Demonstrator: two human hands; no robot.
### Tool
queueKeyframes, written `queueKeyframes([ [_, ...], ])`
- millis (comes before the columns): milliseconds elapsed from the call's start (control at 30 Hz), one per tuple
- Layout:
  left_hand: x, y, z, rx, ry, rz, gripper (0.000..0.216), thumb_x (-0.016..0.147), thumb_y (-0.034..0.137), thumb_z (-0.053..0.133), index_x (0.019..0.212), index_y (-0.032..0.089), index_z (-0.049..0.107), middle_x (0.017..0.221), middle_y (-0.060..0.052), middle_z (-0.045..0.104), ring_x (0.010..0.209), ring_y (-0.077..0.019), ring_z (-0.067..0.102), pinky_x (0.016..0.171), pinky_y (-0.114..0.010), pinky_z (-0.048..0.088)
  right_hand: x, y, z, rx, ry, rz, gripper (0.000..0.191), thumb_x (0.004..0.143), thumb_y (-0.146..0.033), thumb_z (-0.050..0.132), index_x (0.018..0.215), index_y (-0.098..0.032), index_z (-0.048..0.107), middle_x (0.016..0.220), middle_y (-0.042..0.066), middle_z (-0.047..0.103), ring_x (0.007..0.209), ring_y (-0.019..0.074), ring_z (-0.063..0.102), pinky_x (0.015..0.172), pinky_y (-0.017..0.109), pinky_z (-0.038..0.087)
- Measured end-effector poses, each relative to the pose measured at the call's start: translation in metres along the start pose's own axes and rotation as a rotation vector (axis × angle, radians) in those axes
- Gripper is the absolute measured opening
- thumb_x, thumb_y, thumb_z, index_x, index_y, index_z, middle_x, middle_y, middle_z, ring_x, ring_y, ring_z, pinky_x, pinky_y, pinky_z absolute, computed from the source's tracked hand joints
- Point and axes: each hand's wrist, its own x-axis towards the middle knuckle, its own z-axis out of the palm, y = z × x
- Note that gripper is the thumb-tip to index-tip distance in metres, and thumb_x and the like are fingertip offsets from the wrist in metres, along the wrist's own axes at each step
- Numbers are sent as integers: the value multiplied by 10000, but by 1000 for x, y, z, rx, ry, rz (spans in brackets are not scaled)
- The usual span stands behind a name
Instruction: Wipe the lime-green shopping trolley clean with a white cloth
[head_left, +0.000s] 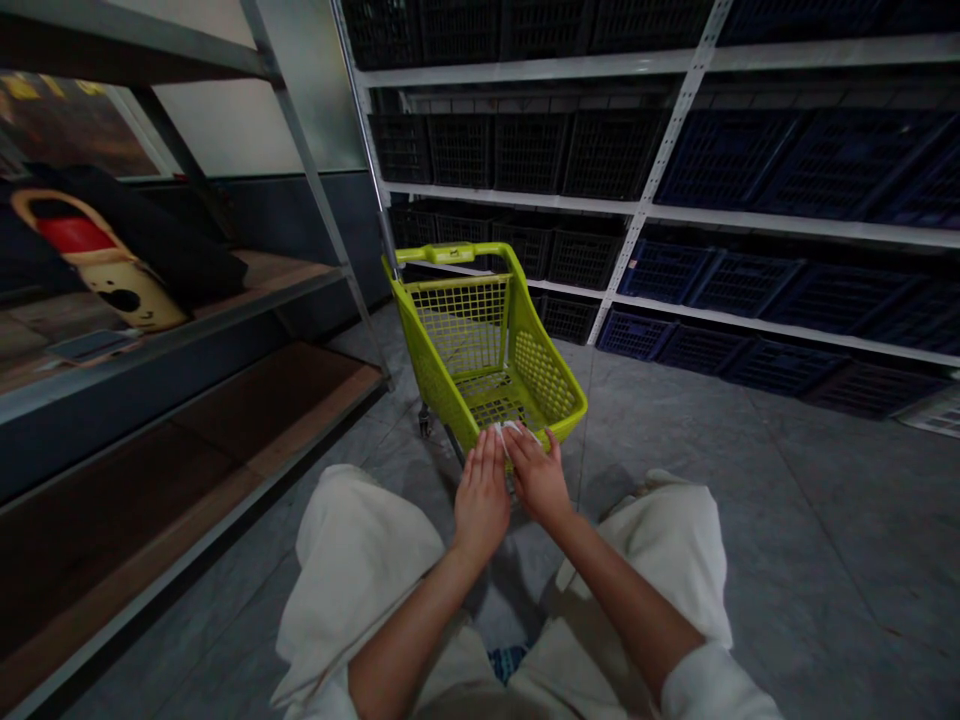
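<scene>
In front of me stands a yellow-green plastic shopping cart (427, 370) with a lattice basket and a push handle at its far end. My left hand (482, 495) is at its near rim, fingers long and together, thumb hidden. Beside it, my right hand (538, 478) rests at the same rim with its fingers bent over. A small white tissue or wipe (511, 427) shows at the fingertips of both hands, mostly covered by them. Both hands press it at the rim, nearly touching each other. The basket's visible floor (517, 395) is bare lattice.
A metal-framed shelf (300, 290) on the left holds a red-and-cream bag (120, 280) and a phone-like flat object (94, 346). White racks (637, 207) behind carry black crates (529, 150) and blue crates (742, 275). My bent knees flank the cart's near end on grey floor (675, 430).
</scene>
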Motion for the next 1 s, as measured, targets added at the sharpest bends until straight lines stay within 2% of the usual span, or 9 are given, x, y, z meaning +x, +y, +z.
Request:
queueKeyframes([
  [100,0,-2,-2,-15,-4,23,842,816,82,432,1587,65,93,1654,-151,217,1542,-253,145,1232,-433,272,-5,39,-10,-43,-23,-32,631,859,-62,406,1471,-207,458,1463,97,567,1441,193,406,1224,471,77],
  [233,0,-1,-2,-16,-11,37,858,794,73,443,1582,45,103,1659,-153,201,1545,-257,128,1236,-430,262,-12,106,-24,-132,50,134,680,816,-38,397,1472,-212,454,1488,92,542,1444,198,404,1214,482,100],
  [300,1,1,-2,-11,-11,37,849,797,74,447,1580,42,120,1659,-155,200,1545,-254,132,1237,-427,261,-13,122,-25,-157,80,197,693,802,-33,394,1465,-220,461,1487,83,545,1440,198,412,1212,490,99],
  [400,2,4,-1,-11,-1,21,834,805,78,453,1576,37,138,1656,-161,207,1546,-259,129,1236,-432,263,-13,105,-16,-168,136,261,684,814,-44,387,1469,-230,459,1474,79,559,1439,209,412,1210,497,95],
  [600,2,4,2,11,-10,7,764,854,99,436,1569,31,177,1645,-169,238,1540,-264,165,1231,-429,278,-16,5,11,-36,105,111,666,848,-63,388,1494,-221,419,1492,81,539,1467,196,366,1220,467,68],
  [700,1,1,0,15,-23,8,779,850,108,442,1574,40,164,1650,-164,224,1542,-254,158,1235,-429,270,-15,-1,9,-7,72,55,648,864,-63,382,1486,-242,427,1482,70,552,1449,194,394,1221,490,15],
  [800,1,-1,-2,13,-40,25,801,825,101,455,1569,25,167,1653,-160,214,1546,-254,141,1237,-433,262,-17,38,-3,-57,46,35,686,846,-53,383,1498,-268,413,1473,66,562,1431,201,423,1218,515,3],
  [933,2,1,-2,11,-41,27,775,825,95,455,1553,-1,207,1654,-166,207,1546,-267,136,1239,-436,256,-20,106,-20,-155,116,178,719,823,-52,389,1505,-278,405,1483,68,551,1418,213,443,1213,539,29],
  [1000,2,4,-1,5,-30,26,776,824,95,458,1553,3,210,1656,-163,202,1547,-267,131,1240,-434,255,-20,121,-21,-159,152,229,693,828,-55,387,1484,-273,437,1470,71,564,1404,213,461,1211,544,39],
])
